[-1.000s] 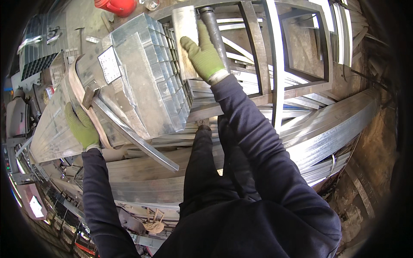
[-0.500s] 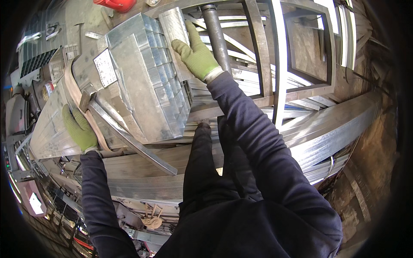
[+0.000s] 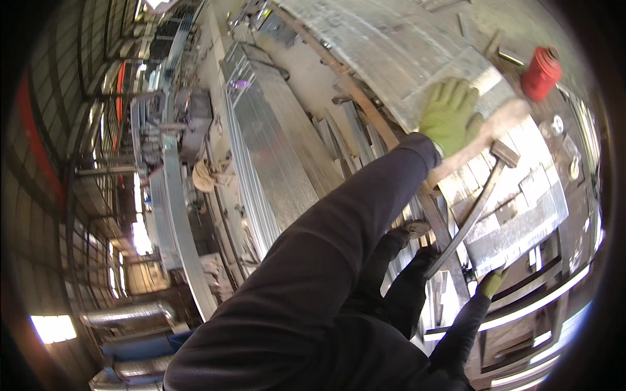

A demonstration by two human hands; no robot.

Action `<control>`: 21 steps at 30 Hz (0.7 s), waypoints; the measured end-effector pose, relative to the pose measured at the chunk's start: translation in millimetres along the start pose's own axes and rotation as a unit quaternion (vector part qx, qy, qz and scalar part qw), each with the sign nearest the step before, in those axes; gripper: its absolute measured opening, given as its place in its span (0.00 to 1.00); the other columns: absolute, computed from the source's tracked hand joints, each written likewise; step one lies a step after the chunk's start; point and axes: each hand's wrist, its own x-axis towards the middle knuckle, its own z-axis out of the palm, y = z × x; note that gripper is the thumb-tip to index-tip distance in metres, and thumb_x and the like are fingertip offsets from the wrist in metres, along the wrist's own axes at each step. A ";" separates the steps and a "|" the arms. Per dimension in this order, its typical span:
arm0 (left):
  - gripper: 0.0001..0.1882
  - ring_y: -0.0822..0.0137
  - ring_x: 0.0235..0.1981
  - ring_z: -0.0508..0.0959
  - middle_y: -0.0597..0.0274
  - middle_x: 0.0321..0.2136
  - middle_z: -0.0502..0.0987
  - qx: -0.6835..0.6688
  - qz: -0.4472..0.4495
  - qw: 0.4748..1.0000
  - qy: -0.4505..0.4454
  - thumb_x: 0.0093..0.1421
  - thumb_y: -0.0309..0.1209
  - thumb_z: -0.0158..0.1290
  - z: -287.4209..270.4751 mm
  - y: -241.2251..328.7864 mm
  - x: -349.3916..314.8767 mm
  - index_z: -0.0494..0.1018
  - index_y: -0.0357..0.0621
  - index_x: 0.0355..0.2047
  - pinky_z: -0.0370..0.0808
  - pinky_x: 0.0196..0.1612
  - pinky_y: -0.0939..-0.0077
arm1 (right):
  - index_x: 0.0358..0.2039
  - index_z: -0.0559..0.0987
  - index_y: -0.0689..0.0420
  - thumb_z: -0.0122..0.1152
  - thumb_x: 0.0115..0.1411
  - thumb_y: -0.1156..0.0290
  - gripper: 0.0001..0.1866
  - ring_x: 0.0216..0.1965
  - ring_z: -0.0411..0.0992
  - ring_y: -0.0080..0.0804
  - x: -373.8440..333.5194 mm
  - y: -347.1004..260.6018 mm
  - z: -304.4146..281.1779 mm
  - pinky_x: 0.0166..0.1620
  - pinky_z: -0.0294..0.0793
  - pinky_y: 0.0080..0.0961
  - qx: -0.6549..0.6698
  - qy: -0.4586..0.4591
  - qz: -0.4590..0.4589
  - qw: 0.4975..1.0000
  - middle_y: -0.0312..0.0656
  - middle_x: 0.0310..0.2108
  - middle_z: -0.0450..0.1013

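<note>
My left hand [image 3: 448, 116], in a green knit glove, lies with spread fingers on top of a long bundle of shiny metal tubes [image 3: 391, 49]. A tan strap [image 3: 484, 140] crosses the bundle right beside it. On the near side of that strap rests a long-handled hammer [image 3: 479, 202], its handle jutting past the bundle's edge. Down at the bundle's end is my right hand [image 3: 493, 283], also green-gloved. It is small in view, and its fingers are mostly hidden against the tube ends.
A red container [image 3: 541, 73] stands on the floor beyond the bundle. Dark metal frames [image 3: 528, 287] and pale bars lie by the bundle's end. Long stacked metal profiles [image 3: 280, 137] stretch along the left, with a stool [image 3: 203, 177] beside them. My feet stand close to the bundle.
The view has swung to the left, so the bundle now sits at the right. My left hand stays on the bundle with its fingers spread wider. My right hand remains near its end.
</note>
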 end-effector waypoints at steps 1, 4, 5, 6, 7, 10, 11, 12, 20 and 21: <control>0.30 0.40 0.68 0.65 0.41 0.63 0.70 -0.005 -0.008 1.000 0.001 0.68 0.45 0.50 -3.2 2.9 1.1 0.71 0.36 0.63 0.57 0.72 0.44 | 0.73 0.60 0.69 0.42 0.78 0.59 0.32 0.72 0.58 0.53 -3.6 3.4 -5.0 0.73 0.60 0.37 -0.188 -0.028 -0.048 0.981 0.59 0.73 0.58; 0.29 0.42 0.67 0.66 0.42 0.63 0.72 -0.008 -0.009 0.998 0.061 0.67 0.45 0.52 -6.8 5.0 -2.2 0.73 0.36 0.60 0.58 0.72 0.45 | 0.70 0.64 0.70 0.47 0.73 0.73 0.27 0.65 0.67 0.52 1.8 12.6 -12.6 0.68 0.65 0.39 -0.001 0.038 0.038 0.999 0.62 0.66 0.66; 0.29 0.42 0.67 0.66 0.43 0.63 0.72 -0.013 -0.015 0.998 0.061 0.67 0.46 0.52 -5.4 4.5 -3.7 0.74 0.37 0.60 0.57 0.72 0.45 | 0.70 0.64 0.69 0.48 0.73 0.72 0.27 0.66 0.67 0.52 7.0 14.1 -15.2 0.68 0.65 0.38 0.021 0.045 0.040 0.998 0.62 0.66 0.66; 0.29 0.42 0.68 0.66 0.43 0.63 0.72 -0.015 -0.016 0.998 0.065 0.67 0.46 0.52 -2.6 4.0 -5.9 0.74 0.37 0.60 0.57 0.72 0.46 | 0.70 0.64 0.69 0.48 0.73 0.72 0.28 0.66 0.67 0.52 11.1 16.1 -15.4 0.69 0.65 0.38 0.015 0.042 0.043 0.998 0.62 0.66 0.66; 0.29 0.42 0.68 0.66 0.43 0.63 0.72 -0.018 -0.026 0.998 0.059 0.67 0.46 0.52 0.1 3.3 -7.6 0.74 0.38 0.60 0.57 0.73 0.46 | 0.70 0.64 0.69 0.49 0.73 0.71 0.28 0.66 0.67 0.52 16.3 15.8 -16.2 0.69 0.64 0.38 0.009 0.037 0.044 0.998 0.62 0.66 0.66; 0.29 0.42 0.69 0.64 0.43 0.65 0.71 -0.016 -0.028 0.998 0.057 0.68 0.45 0.51 5.2 2.8 -8.8 0.73 0.40 0.62 0.55 0.74 0.47 | 0.70 0.63 0.68 0.51 0.73 0.69 0.29 0.67 0.66 0.51 25.0 9.1 -13.9 0.69 0.64 0.38 0.000 0.026 0.041 0.999 0.62 0.67 0.66; 0.29 0.42 0.69 0.65 0.43 0.65 0.71 -0.017 -0.038 0.998 0.042 0.68 0.46 0.50 4.6 3.1 -8.5 0.73 0.40 0.62 0.55 0.74 0.47 | 0.71 0.63 0.68 0.52 0.72 0.69 0.30 0.67 0.65 0.51 26.0 5.0 -12.7 0.69 0.64 0.37 0.002 0.024 0.041 0.999 0.62 0.67 0.66; 0.29 0.42 0.69 0.65 0.43 0.65 0.71 -0.015 -0.038 0.998 0.040 0.68 0.46 0.50 2.7 3.9 -7.8 0.73 0.40 0.62 0.55 0.74 0.47 | 0.71 0.63 0.68 0.52 0.72 0.68 0.30 0.67 0.65 0.50 26.5 0.2 -10.9 0.69 0.63 0.37 0.002 0.021 0.040 0.999 0.62 0.67 0.66; 0.31 0.44 0.71 0.63 0.44 0.66 0.70 0.002 -0.045 0.999 0.009 0.69 0.48 0.49 -4.2 0.1 -8.8 0.73 0.39 0.63 0.54 0.74 0.47 | 0.72 0.63 0.67 0.58 0.71 0.63 0.34 0.70 0.63 0.48 27.0 -9.1 -1.7 0.70 0.61 0.36 0.007 -0.002 0.038 0.999 0.61 0.68 0.65; 0.31 0.44 0.71 0.63 0.44 0.67 0.70 0.010 -0.049 0.999 -0.010 0.69 0.49 0.49 -3.6 -1.6 -11.4 0.72 0.39 0.64 0.53 0.75 0.47 | 0.72 0.63 0.66 0.58 0.71 0.63 0.34 0.70 0.63 0.48 24.6 -6.1 0.0 0.70 0.61 0.36 0.008 -0.007 0.034 0.999 0.61 0.68 0.65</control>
